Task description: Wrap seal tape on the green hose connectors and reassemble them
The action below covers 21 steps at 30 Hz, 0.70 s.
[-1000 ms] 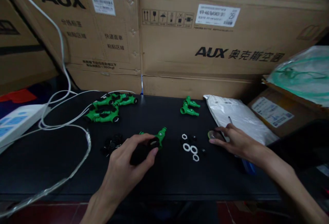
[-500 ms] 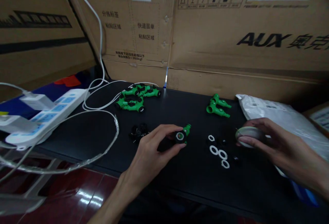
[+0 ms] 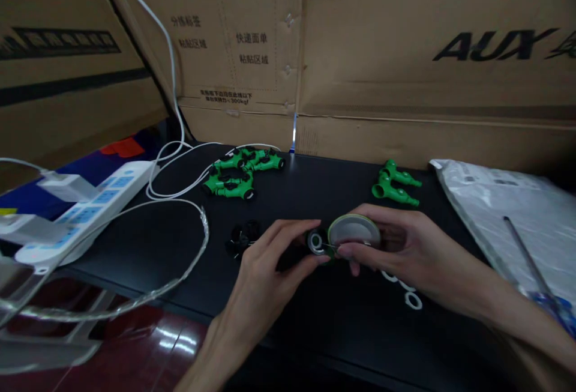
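Between thumb and fingers my left hand (image 3: 274, 266) grips a green plastic hose fitting with a black ring-shaped end (image 3: 317, 241), and this end faces me. My right hand (image 3: 405, 251) is closed on a shallow round lid-like piece (image 3: 353, 230), pale grey with a yellow-green rim. A thin, light sliver shows between the right thumb and the black end; I cannot tell what it is. Both hands are close together, and the lid-like piece almost touches the fitting. Below the right hand lie white ring washers (image 3: 413, 301), partly hidden by it.
Several green fittings with black parts (image 3: 234, 185) lie back left, and bare green ones (image 3: 396, 183) back right. Small black parts (image 3: 243, 237) sit left of my left hand. A power strip (image 3: 90, 212), cables, a white plastic bag (image 3: 504, 200), a screwdriver (image 3: 528, 257) and cardboard boxes (image 3: 382, 68) surround them.
My right hand has moved left with the round lid-like piece, up to the fitting in my left hand. It now covers some washers. The screwdriver on the bag has come into view.
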Tool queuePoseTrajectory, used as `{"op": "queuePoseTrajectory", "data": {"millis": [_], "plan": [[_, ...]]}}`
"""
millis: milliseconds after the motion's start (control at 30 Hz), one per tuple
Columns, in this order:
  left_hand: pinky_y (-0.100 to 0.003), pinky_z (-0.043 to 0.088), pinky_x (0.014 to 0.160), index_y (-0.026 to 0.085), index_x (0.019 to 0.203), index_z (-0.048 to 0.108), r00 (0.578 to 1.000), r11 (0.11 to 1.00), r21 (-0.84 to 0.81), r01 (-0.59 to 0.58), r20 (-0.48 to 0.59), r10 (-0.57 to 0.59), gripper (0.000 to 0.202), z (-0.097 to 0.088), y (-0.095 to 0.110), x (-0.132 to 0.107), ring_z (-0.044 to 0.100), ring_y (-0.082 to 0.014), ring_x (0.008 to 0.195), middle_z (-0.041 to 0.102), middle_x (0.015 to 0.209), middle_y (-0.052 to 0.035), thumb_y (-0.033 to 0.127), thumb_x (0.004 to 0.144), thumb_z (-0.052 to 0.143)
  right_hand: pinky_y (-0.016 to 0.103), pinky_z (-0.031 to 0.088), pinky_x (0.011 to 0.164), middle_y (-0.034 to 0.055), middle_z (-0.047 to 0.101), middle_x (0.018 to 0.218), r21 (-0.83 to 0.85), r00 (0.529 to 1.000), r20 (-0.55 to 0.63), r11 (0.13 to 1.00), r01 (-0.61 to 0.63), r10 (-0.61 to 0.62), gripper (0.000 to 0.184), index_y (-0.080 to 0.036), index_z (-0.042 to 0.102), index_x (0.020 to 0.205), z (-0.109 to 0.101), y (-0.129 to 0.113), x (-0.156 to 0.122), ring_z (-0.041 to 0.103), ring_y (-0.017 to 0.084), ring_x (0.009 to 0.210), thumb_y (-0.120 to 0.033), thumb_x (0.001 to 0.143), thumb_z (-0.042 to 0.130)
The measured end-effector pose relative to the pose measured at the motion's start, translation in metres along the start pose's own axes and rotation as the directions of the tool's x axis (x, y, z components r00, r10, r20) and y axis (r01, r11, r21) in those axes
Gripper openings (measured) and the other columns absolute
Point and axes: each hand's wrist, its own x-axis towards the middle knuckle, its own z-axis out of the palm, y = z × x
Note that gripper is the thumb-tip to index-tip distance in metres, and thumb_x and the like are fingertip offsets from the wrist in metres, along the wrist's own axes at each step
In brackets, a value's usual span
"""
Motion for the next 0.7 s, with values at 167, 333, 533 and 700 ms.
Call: {"op": "queuePoseTrajectory", "data": {"millis": [167, 333, 533, 700], "plan": [[-0.020, 0.059, 0.085, 0.022, 0.125, 0.069, 0.999, 0.999, 0.042, 0.029, -0.016, -0.028, 0.041, -0.0004, 0.0014, 0.0015, 0.072, -0.0125, 0.093, 0.074, 0.109, -0.0004, 0.017, 0.087, 0.084, 0.021, 0.047, 0.058, -0.0044, 0.067, 0.071, -0.043, 0.998, -0.036, 0.998, 0.044, -0.046, 0.017, -0.021, 0.070, 0.087, 0.0016, 0.0035, -0.0045, 0.062, 0.010, 0.064, -0.036, 0.093, 0.072], [-0.020, 0.059, 0.083, 0.021, 0.117, 0.071, 0.999, 0.998, 0.053, 0.034, -0.027, -0.033, 0.037, -0.0006, 0.0048, 0.0032, 0.071, -0.0123, 0.090, 0.074, 0.106, 0.0000, 0.015, 0.084, 0.086, 0.025, 0.046, 0.059, -0.0038, 0.064, 0.069, -0.194, 0.993, -0.109, 0.980, 0.034, -0.056, 0.016, -0.022, 0.068, 0.084, 0.0044, 0.0084, -0.0087, 0.059, 0.013, 0.065, -0.034, 0.094, 0.068], [-0.022, 0.060, 0.084, 0.020, 0.116, 0.071, 1.000, 0.999, 0.046, 0.009, -0.006, -0.009, 0.036, -0.0010, 0.0052, 0.0029, 0.072, -0.0135, 0.091, 0.074, 0.106, -0.0013, 0.015, 0.084, 0.086, 0.027, 0.039, 0.055, -0.0041, 0.061, 0.066, -0.368, 0.981, -0.159, 0.929, 0.045, -0.111, 0.015, -0.022, 0.066, 0.080, 0.0075, 0.0103, -0.0085, 0.054, 0.014, 0.061, -0.032, 0.092, 0.066], [-0.022, 0.060, 0.085, 0.019, 0.117, 0.072, 1.000, 0.999, 0.050, 0.002, 0.016, -0.003, 0.036, -0.0011, 0.0063, 0.0028, 0.072, -0.0138, 0.093, 0.074, 0.107, -0.0020, 0.014, 0.084, 0.086, 0.026, 0.036, 0.054, -0.0052, 0.059, 0.067, -0.432, 0.976, -0.168, 0.900, 0.051, -0.136, 0.014, -0.021, 0.065, 0.079, 0.0088, 0.0099, -0.0081, 0.050, 0.012, 0.060, -0.027, 0.092, 0.065]]}}
